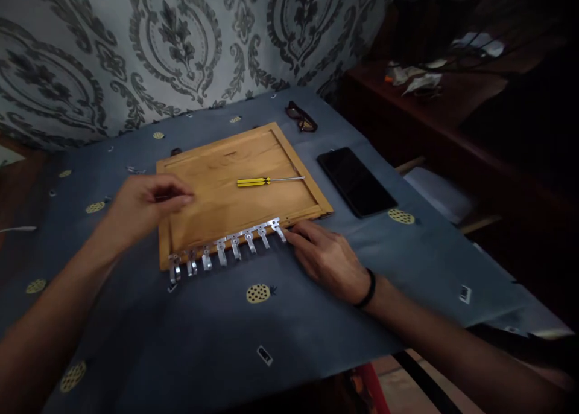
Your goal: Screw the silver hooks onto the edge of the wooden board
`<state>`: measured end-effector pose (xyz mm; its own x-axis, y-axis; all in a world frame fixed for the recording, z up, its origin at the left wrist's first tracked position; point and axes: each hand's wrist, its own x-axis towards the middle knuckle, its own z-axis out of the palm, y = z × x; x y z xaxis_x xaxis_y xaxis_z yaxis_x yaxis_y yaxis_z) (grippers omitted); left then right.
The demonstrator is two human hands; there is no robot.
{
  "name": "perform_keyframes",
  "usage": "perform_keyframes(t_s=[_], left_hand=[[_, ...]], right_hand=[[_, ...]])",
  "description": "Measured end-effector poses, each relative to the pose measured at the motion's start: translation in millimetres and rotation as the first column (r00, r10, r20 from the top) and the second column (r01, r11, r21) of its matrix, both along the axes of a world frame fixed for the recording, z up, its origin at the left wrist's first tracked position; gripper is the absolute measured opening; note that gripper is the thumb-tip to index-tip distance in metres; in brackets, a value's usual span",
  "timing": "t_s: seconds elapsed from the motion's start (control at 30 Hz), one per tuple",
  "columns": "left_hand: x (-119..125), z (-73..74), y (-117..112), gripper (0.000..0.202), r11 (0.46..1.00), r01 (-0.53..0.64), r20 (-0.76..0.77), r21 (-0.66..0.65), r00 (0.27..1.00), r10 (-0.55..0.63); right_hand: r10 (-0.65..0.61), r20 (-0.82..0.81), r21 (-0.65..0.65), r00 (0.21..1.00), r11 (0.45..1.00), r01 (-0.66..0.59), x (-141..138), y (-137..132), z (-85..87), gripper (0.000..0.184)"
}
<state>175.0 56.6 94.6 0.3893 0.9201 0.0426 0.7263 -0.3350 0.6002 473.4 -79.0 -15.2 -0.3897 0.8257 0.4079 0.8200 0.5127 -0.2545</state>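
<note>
A wooden board [217, 197] with a raised frame lies on a blue cloth [203, 335]. A yellow-handled screwdriver [266, 181] rests on the board. Along the board's near edge lies a metal strip of several hooks [226, 248]. My left hand [145, 206] hovers over the board's left side, fingers pinched together; what they hold is too small to see. My right hand [323, 254] lies flat on the cloth, fingertips touching the right end of the hook strip and the board's corner. A black band sits on that wrist.
A black phone [355, 181] lies right of the board. Glasses [301, 117] sit behind it near the patterned wall [181, 40]. Small metal bits [133, 170] are scattered left of the board. A dark wooden shelf [429, 100] with papers stands at right.
</note>
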Motion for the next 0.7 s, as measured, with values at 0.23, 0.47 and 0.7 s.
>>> perform_keyframes(t_s=[0.23, 0.47, 0.7], left_hand=[[102.9, -15.5, -14.8, 0.006, 0.822, 0.409, 0.303, -0.396, 0.903, -0.303], [117.4, -32.7, -4.0, 0.005, 0.762, 0.459, 0.255, -0.457, 0.888, -0.383], [116.1, -43.2, -2.9, 0.007, 0.758, 0.482, 0.235, -0.439, 0.876, -0.421]], right_hand=[[-0.012, 0.004, 0.07, 1.0, 0.997, 0.012, -1.5, -0.6, 5.3, 0.034], [-0.027, 0.0, 0.097, 1.0, 0.995, 0.027, -1.8, 0.6, 8.8, 0.03], [-0.021, -0.015, 0.077, 1.0, 0.997, 0.022, -1.0, -0.7, 9.6, 0.03]])
